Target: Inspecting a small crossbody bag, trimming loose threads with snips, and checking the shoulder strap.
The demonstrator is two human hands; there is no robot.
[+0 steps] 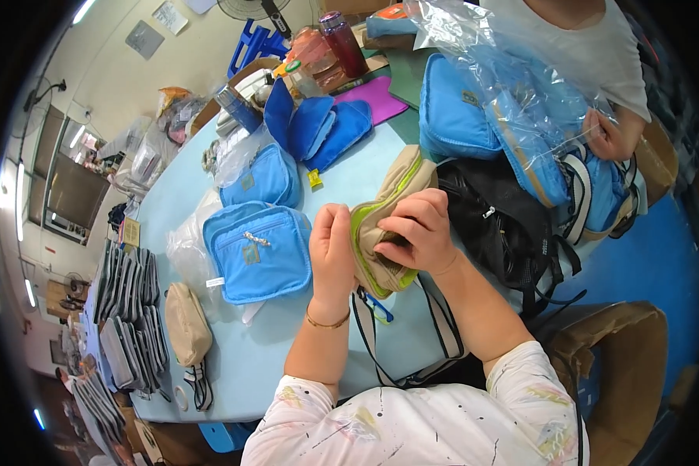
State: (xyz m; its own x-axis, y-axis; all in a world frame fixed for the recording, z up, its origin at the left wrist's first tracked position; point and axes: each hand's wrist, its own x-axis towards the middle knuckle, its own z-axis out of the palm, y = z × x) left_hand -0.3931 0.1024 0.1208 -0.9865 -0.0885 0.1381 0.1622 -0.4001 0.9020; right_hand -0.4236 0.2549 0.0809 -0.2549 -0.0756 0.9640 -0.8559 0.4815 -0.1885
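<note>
Between my hands is a beige pouch [404, 177] with a lime-green zip, held unzipped over the table. My left hand [332, 248] pinches its left edge. My right hand [418, 233] is closed on the near side of the opening, fingertips curled over the edge; the inside is mostly hidden. A black, white and grey striped strap [441, 314] hangs below the pouch onto the table. A small blue-handled tool [382, 312] lies just under the pouch, partly covered. Left of my left hand lies a light-blue zipped bag [268, 268], with another blue bag [264, 180] behind it.
A beige pouch [188, 322] and stacked grey pieces [128, 318] lie left. Dark-blue pieces [318, 128], a yellow item [314, 179] and a red flask [343, 46] are farther back. At right are a black bag [497, 221], blue bags [454, 109], a person's hand [610, 138] with clear plastic, and a cardboard box [629, 373].
</note>
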